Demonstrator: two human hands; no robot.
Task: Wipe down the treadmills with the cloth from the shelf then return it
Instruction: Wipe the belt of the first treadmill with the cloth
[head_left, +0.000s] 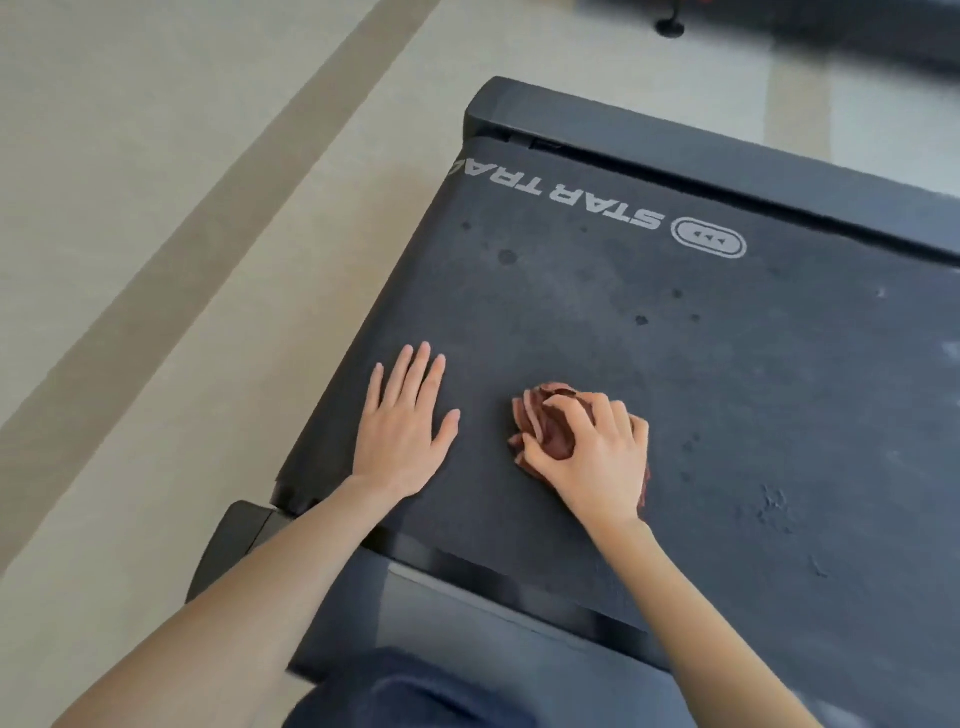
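Crumpled reddish-brown cloth on treadmill belt

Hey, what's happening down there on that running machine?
A person is cleaning a treadmill. Their right hand grips a bunched reddish-brown cloth and presses it onto the dark running belt, while the left hand lies flat on the belt beside it, fingers spread. Spots and pale smudges show further along the belt, so the wiping looks unfinished. The cloth is not yet back on any shelf.
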